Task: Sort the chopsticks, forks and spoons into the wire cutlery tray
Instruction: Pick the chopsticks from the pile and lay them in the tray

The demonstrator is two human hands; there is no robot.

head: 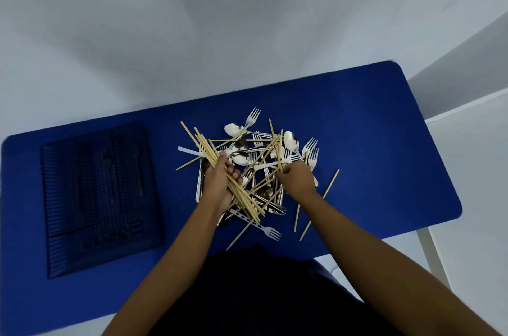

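A tangled heap of wooden chopsticks [264,160], silver forks [310,151] and silver spoons [291,140] lies in the middle of the blue table [371,143]. My left hand [220,184] grips a bundle of several chopsticks [203,146] that slants from upper left to lower right across the heap. My right hand [295,177] pinches a chopstick at the heap's right side. The dark wire cutlery tray [101,195] sits at the table's left, with long compartments and a few dark utensil shapes in it that are hard to make out.
Two loose chopsticks [316,209] lie right of the heap. A fork [264,228] points toward the table's near edge. White wall stands beyond the table. A white table leg [431,256] shows at the right. My dark clothing fills the bottom centre.
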